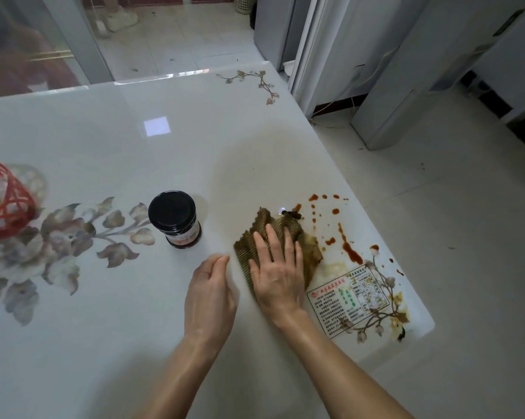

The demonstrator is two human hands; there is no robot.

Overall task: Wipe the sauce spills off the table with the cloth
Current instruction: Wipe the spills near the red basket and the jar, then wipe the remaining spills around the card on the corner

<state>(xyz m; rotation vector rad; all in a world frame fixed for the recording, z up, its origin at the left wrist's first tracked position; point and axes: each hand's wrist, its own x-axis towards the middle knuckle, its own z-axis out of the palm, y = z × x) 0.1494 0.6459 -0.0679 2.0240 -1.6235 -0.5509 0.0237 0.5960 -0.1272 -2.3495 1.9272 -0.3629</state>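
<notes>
A brown ribbed cloth (297, 234) lies flat on the glossy white table (134, 328) near its right edge. My right hand (277, 276) presses down on the cloth with straight fingers. Red-brown sauce spills (350, 251) dot and streak the table just right of the cloth, with smaller drops (335, 211) farther back. A yellowish smear (335, 267) shows beside the cloth's near right corner. My left hand (209, 294) rests on the table just left of the cloth, fingers loosely bent, holding nothing.
A sauce jar (175, 219) with a black lid stands left of the cloth. A red wire basket (4, 201) sits at the far left. A printed label (349, 300) lies under the glass by the table's right corner. Floor lies beyond the right edge.
</notes>
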